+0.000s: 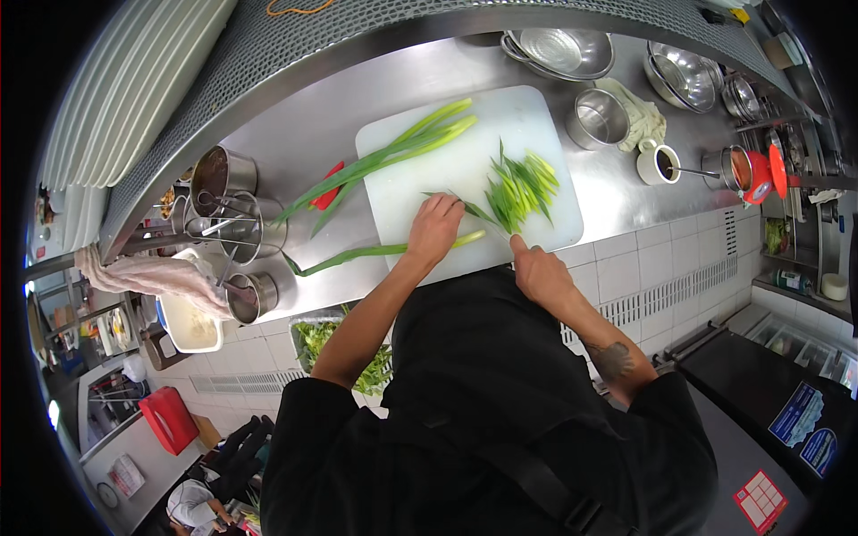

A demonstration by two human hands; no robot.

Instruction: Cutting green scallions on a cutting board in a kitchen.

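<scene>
A white cutting board point(462, 167) lies on the steel counter before me. My left hand point(436, 228) has its fingers bent down over a green spring onion leaf point(477, 212), which shows on both sides of the fingertips. Gripped by the handle in my right hand point(541, 273) is a knife point(499, 229), its thin blade pointing toward the left hand and partly hard to see. Cut spring onion lengths point(521, 187) form a pile on the board's right. One long stalk point(362, 253) passes beneath my left wrist. Whole spring onions point(395, 151) extend over the board's upper left edge.
A red pepper point(327, 191) lies beside the board. Steel pots point(224, 177) with utensils stand left; a steel pot point(598, 119), a cloth point(633, 114) and a white cup point(657, 163) stand right. Overhead runs a perforated shelf point(375, 27). Below left is a crate of greens point(322, 342).
</scene>
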